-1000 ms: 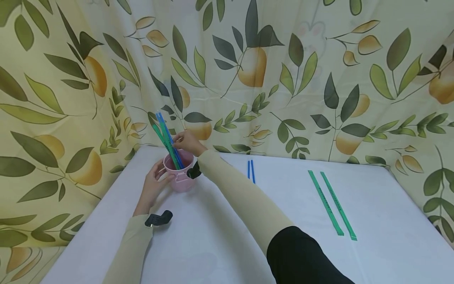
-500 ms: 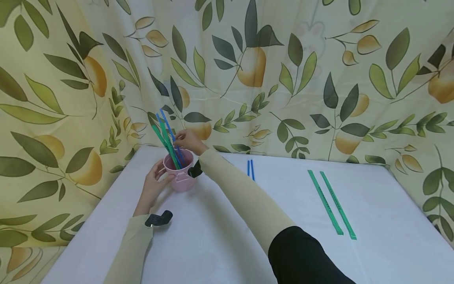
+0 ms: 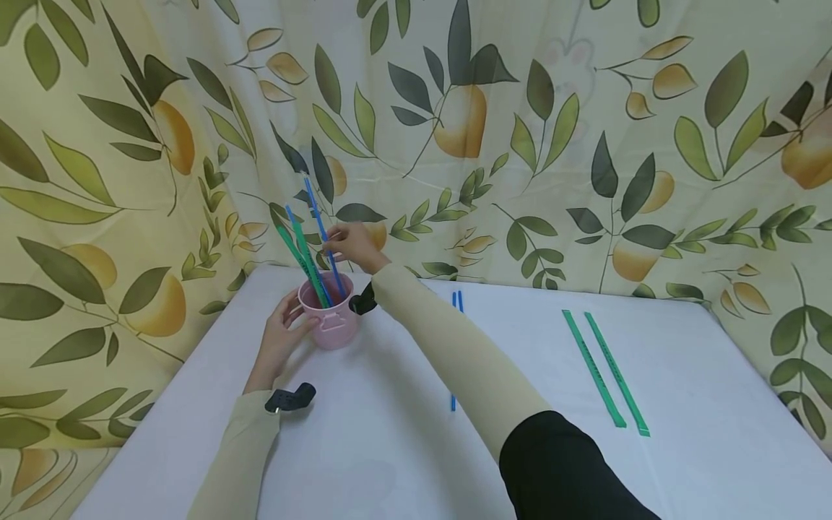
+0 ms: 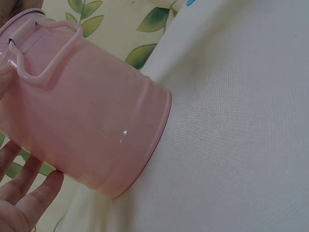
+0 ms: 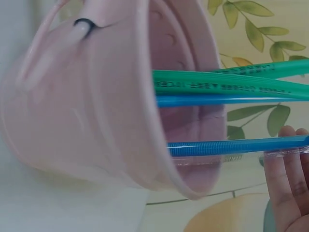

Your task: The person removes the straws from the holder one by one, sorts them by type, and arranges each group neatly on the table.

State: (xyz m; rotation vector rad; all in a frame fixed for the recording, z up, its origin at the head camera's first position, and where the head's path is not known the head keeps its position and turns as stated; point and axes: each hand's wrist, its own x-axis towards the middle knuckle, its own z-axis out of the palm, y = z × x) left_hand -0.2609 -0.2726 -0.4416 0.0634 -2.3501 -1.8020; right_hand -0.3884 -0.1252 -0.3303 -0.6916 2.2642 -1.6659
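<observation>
Right hand (image 3: 354, 245) pinched blue straw (image 3: 316, 209), lower end inside pink bucket (image 3: 334, 332) on white table (image 3: 390, 462); left hand (image 3: 282, 339) gripped bucket's side; work wanted light pinch, steady bucket, clearance from green straws (image 5: 217, 83)

The green straw wrappers (image 5: 217, 82) carry dark print, too small and blurred to read

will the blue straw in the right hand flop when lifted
Probably not: the blue straw looks straight, though it may bend at its ribbed section. Being slim, it's likely light. Its clear film might feel slippery.
</observation>
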